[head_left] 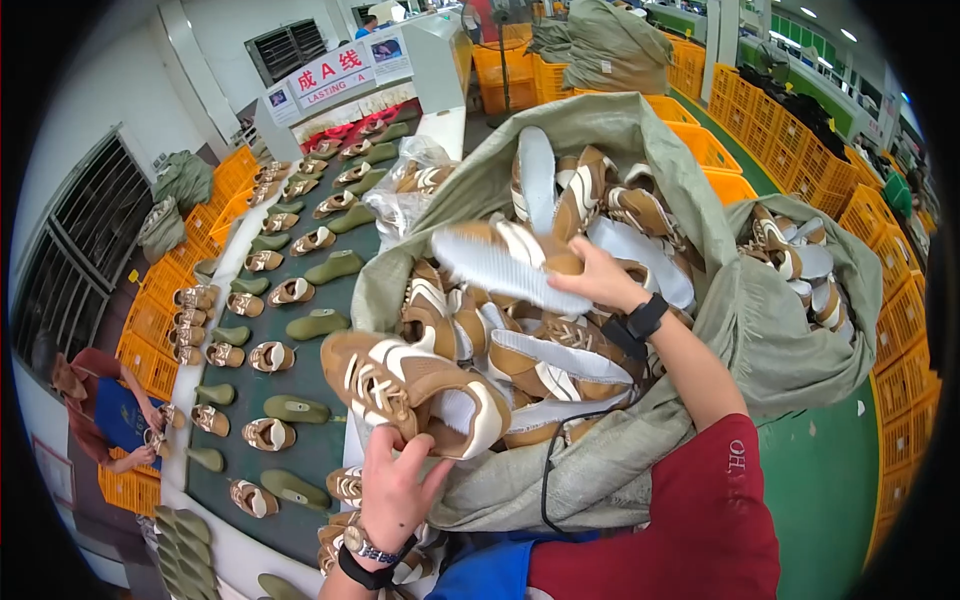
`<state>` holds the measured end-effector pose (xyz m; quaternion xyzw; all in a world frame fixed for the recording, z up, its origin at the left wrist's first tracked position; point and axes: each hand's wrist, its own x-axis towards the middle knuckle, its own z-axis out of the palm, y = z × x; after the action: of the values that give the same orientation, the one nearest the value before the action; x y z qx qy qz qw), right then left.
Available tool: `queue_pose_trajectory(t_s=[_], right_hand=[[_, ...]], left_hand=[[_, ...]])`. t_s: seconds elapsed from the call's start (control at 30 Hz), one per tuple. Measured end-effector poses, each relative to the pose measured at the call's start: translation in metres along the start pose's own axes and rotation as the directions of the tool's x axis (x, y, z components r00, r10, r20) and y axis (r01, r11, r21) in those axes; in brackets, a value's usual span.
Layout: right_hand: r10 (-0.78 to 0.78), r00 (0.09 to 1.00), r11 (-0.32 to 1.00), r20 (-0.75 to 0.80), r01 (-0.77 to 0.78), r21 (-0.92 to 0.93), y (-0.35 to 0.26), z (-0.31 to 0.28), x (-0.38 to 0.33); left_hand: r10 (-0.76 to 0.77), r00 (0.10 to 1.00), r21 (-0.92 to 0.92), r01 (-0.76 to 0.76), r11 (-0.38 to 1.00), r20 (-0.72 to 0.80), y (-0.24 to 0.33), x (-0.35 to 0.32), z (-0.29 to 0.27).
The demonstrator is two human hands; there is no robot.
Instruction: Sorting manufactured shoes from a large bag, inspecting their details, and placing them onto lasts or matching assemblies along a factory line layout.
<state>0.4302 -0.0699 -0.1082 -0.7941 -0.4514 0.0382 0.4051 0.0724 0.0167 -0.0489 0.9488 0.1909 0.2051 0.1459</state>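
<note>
My left hand grips a brown sneaker upper with white stripes and laces by its side, its opening facing up. Over the middle of a large grey-green sack, my right hand pinches another brown upper, tipped so its pale ribbed underside shows; it is slightly blurred. The sack lies wide open and is heaped with similar uppers, some with pale undersides up. A black strap is on each of my wrists, and a watch is on the left.
Left of the sack runs a dark green conveyor belt with rows of uppers and green shoe lasts. A co-worker handles an upper at its far side. A second filled sack stands right; orange crates line both sides.
</note>
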Motion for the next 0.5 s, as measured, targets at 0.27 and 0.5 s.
queue_pose_trajectory(t_s=[0.27,0.5], right_hand=[[-0.140,0.895,0.849,0.423,0.329,-0.414,-0.045,0.035,-0.062],[-0.171,0.841,0.896,0.514,0.350,-0.274,-0.028,0.061,-0.082]], left_hand=[[0.173,0.925,0.064,-0.206,0.976,0.338,-0.007,0.007,0.035],[0.156,0.917,0.007,-0.170,0.985,0.367,-0.001,0.003,0.025]])
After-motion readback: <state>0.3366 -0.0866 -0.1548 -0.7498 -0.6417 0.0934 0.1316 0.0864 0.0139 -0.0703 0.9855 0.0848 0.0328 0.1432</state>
